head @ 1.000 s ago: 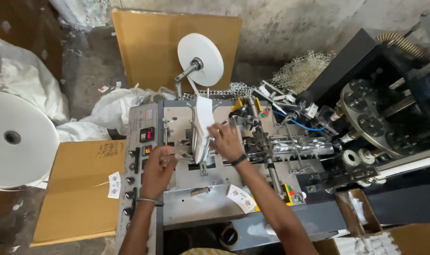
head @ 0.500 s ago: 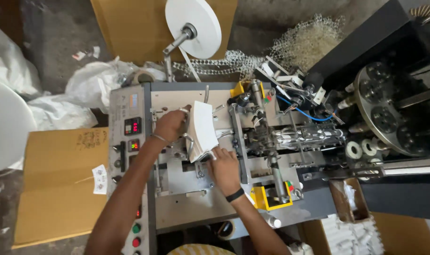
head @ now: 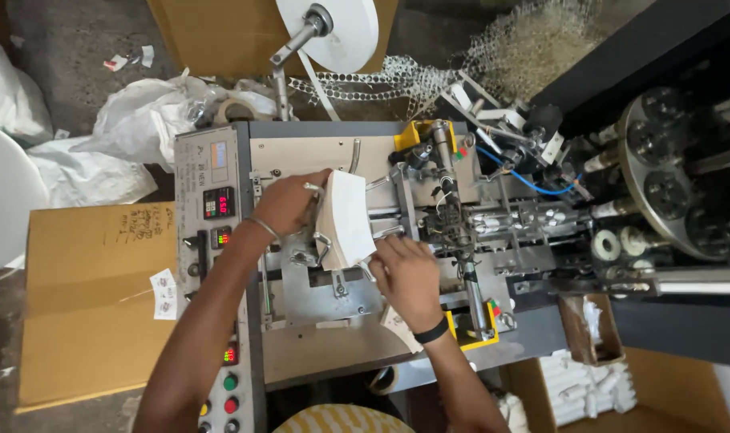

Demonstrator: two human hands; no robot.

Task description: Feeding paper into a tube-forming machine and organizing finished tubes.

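A stack of white fan-shaped paper blanks [head: 349, 218] stands upright in the feeder of a grey paper-cup machine [head: 317, 313]. My left hand [head: 289, 202] presses against the stack's left side, fingers curled over its top edge. My right hand [head: 405, 277], with a black band on the wrist, rests just below and to the right of the stack, its fingertips touching the lower corner of the blanks.
A control panel [head: 214, 208] with red digit displays and coloured buttons sits left of the feeder. A white paper roll [head: 333, 28] hangs above. Rotating metal tooling [head: 677, 184] fills the right. Cardboard sheets [head: 92, 297] and white bags [head: 140, 120] lie on the floor at left.
The view has moved closer over the machine. My left hand went from the panel up onto the stack of blanks; my right hand dropped from the stack's top to its lower right corner.
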